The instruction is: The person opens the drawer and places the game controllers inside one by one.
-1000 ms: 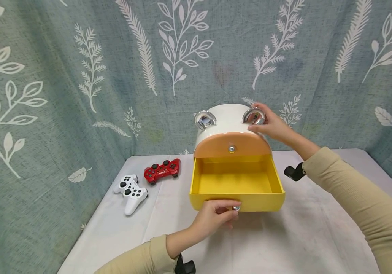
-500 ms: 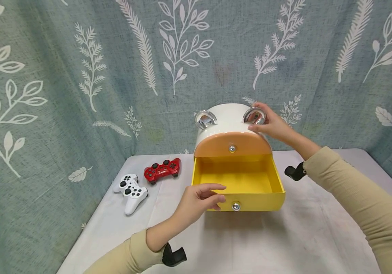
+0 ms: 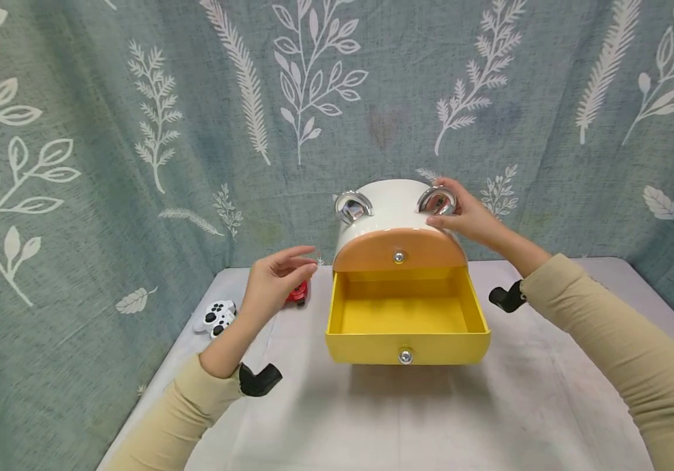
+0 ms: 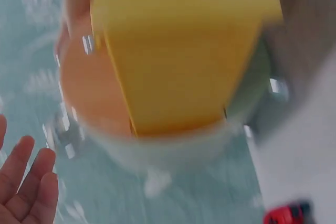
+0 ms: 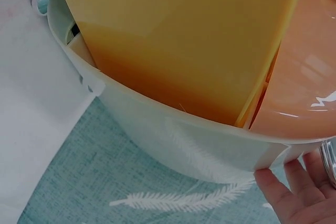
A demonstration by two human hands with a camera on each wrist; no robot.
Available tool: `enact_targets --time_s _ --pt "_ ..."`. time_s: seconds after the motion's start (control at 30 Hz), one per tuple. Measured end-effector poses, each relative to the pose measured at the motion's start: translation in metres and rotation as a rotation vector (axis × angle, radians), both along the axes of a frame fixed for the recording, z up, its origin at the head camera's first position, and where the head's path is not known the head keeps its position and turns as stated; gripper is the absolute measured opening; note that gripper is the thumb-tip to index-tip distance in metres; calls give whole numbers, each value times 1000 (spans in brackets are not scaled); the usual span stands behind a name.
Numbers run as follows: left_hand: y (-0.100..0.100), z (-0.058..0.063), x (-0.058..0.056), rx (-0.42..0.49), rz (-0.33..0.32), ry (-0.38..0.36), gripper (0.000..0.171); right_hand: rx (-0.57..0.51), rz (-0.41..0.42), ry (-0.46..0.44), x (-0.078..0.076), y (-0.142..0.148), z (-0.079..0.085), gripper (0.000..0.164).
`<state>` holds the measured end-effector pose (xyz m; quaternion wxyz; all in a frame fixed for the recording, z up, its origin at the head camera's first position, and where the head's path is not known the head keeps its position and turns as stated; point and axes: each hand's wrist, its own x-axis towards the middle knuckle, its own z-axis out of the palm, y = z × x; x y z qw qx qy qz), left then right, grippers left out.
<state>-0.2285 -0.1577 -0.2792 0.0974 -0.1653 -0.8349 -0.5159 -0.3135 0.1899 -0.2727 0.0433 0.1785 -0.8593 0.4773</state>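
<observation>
While clasping a silver eye (image 3: pixel 438 202) at two o'clock on the white drawer box (image 3: pixel 395 199) with the right grip (image 3: pixel 472 212), hovering at nine o'clock with the left grip (image 3: pixel 269 284), fingers loosely bent around nothing, near the mostly hidden red controller (image 3: pixel 297 294). Probably at a fetching step, with the yellow drawer (image 3: pixel 366 350) pulled out towards six o'clock; next, likely calling for a pinch on that controller. Also lying on the pale surface (image 3: pixel 325 418), at eight o'clock from the left grip: white controller (image 3: pixel 213 319). Walled in from nine to three by leaf-patterned curtain (image 3: pixel 395 85).

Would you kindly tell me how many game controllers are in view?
2, both partly hidden on the table: white controller at left, red controller behind the left hand.
</observation>
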Motion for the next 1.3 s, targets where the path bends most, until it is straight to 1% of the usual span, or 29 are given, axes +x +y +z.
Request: enact_targets --time_s 0.1,0.17,0.23,0.33,0.5,0.57,0.63,0.73,0.8,0.9,1.03,1.1,1.17,1.23,1.3 --pt "-19 3 -14 -89 57 -23 38 3 -5 -2 0 0 0 71" --pt "-32 2 -22 -139 74 -45 42 5 -9 -1 1 0 0 71" --pt "-43 -2 -29 -178 90 -64 45 9 -10 5 1 1 0 71" --pt "-58 -12 -38 -213 102 -99 50 7 -5 12 1 1 1 71" --pt "-76 -34 -57 -274 117 -167 60 -12 10 16 2 1 0 70" --pt "-82 -44 -66 -318 123 -185 62 -24 20 17 1 1 0 69" --pt "-88 -54 -76 -380 130 -193 63 -29 24 18 1 1 -1 69" --pt "-97 -74 -92 -471 140 -210 62 -23 13 17 0 1 -1 68" --pt "-102 -88 -101 -518 147 -237 63 -17 4 16 1 1 -1 68" --pt "-107 -108 -111 -526 146 -287 66 -4 -2 8 2 0 0 70" --pt "-108 -125 -119 -554 156 -304 68 5 -4 0 2 -1 0 72" --pt "-107 -130 -121 -598 169 -310 70 4 -2 0 2 -1 0 72" --pt "-108 -135 -122 -636 184 -331 73 1 4 2 1 -1 0 71" --pt "-108 -139 -122 -657 200 -353 77 2 8 3 1 -2 -1 71" --pt "-110 -142 -121 -670 215 -354 79 5 10 6 0 -2 0 70"
